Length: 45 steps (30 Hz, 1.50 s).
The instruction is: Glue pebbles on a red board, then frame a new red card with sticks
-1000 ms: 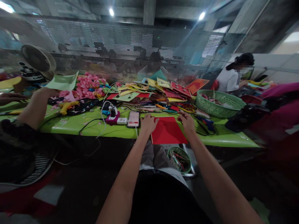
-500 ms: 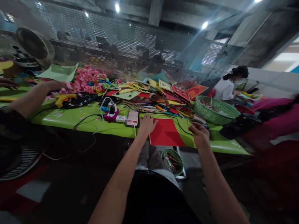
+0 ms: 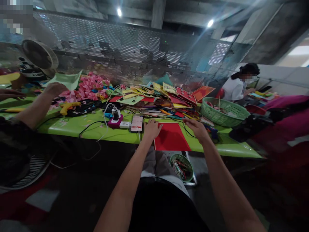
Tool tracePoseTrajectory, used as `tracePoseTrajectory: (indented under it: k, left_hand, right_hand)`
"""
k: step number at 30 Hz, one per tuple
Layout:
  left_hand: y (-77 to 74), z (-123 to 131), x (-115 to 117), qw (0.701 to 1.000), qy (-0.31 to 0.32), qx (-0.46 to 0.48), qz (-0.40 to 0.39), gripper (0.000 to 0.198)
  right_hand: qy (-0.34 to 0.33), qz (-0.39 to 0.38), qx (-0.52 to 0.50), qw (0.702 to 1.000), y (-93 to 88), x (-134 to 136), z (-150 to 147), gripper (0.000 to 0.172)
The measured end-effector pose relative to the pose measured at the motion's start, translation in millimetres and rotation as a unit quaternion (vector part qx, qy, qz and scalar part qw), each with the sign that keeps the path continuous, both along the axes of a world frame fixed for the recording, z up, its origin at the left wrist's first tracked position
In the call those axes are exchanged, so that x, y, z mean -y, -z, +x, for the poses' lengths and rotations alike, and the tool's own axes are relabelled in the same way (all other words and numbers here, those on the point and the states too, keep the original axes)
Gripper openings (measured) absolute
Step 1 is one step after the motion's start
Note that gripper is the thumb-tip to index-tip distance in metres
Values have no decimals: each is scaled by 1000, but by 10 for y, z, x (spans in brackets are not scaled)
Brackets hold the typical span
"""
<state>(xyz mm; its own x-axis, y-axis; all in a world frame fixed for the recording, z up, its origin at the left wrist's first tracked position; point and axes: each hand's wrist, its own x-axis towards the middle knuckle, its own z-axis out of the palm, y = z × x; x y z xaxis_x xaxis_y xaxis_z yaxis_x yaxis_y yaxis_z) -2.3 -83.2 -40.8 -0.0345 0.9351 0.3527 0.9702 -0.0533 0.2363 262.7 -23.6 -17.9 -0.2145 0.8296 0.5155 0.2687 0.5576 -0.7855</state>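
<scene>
A red sheet of card or paper lies on the green-covered table in front of me, its near edge reaching the table's front edge. My left hand rests flat with spread fingers at the sheet's left edge, fingertips touching its upper left corner. Above the sheet's right side, my right hand reaches leftward, fingers stretched toward a heap of pens and sticks. I make out nothing in its fingers. A dark cable runs beneath them. Just left of my left hand lies a phone with a lit screen.
A purple power strip with plugs and cables sits left of the phone. Coloured cards are piled behind. A green basket stands right, a dark blue tool near it. Another person's arm is at left by pink pieces.
My right hand has moved left and slightly up, from beside the basket to above the red sheet's upper right corner, its fingers stretching out. My left hand stays put.
</scene>
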Motion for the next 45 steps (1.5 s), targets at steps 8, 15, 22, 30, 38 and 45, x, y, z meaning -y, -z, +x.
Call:
tracePoseTrajectory:
  k: [8, 15, 22, 30, 38, 45]
  left_hand:
    - [2, 5, 12, 1000, -3, -9, -3, 33]
    - [4, 4, -33, 1000, -1, -5, -19, 34]
    - [1, 15, -8, 1000, -7, -5, -17, 39]
    - [-12, 22, 33, 1000, -7, -5, 6, 35]
    - [-5, 0, 24, 1000, -13, -11, 8, 33]
    - [-9, -2, 21, 1000, -20, -14, 0, 34]
  right_hand:
    - [84, 49, 279, 955, 440, -222, -417, 36]
    - [125, 69, 411, 900, 450, -129, -454, 39]
    - [141, 83, 461, 872, 423, -122, -476, 42]
    - [154, 108, 429, 883, 442, -96, -453, 45]
    - [154, 147, 321, 923, 391, -138, -351, 40]
    - [69, 183, 273, 942, 340, 457, -297, 36]
